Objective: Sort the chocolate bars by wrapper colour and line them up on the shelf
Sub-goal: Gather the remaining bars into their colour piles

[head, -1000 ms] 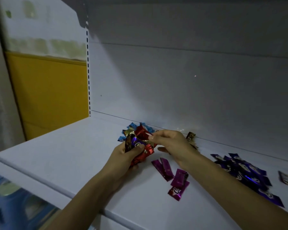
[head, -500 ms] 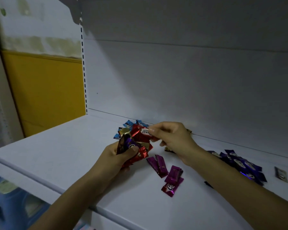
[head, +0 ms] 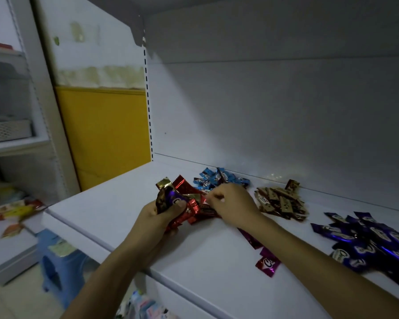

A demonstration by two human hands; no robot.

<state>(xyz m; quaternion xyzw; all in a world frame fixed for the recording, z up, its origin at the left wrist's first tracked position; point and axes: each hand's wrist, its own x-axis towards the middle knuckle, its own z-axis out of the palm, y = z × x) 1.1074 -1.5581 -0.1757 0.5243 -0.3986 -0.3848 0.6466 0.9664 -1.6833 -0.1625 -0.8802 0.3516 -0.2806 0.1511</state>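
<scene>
Still clutching mixed bunch [head: 189, 203] in left hand [head: 158, 217]; pinching a bar at its right edge with right hand [head: 234, 203], now dropped lower. Already grouped on shelf [head: 106, 203]: blue pile [head: 219, 179] far, gold pile [head: 279, 202] right, purple pile [head: 369, 242] near right. Probably mid-sort; not lined up yet.

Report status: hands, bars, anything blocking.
Left hand grips a mixed bunch of bars. Right hand pinches one wrapper in it. Blue pile, brown pile, purple pile on the shelf; pink bars loose. Nothing blocks the hands.

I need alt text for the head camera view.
The left hand grips a mixed bunch of chocolate bars; the right hand pinches a red bar. A blue pile, a gold pile and a purple pile lie on the shelf.
</scene>
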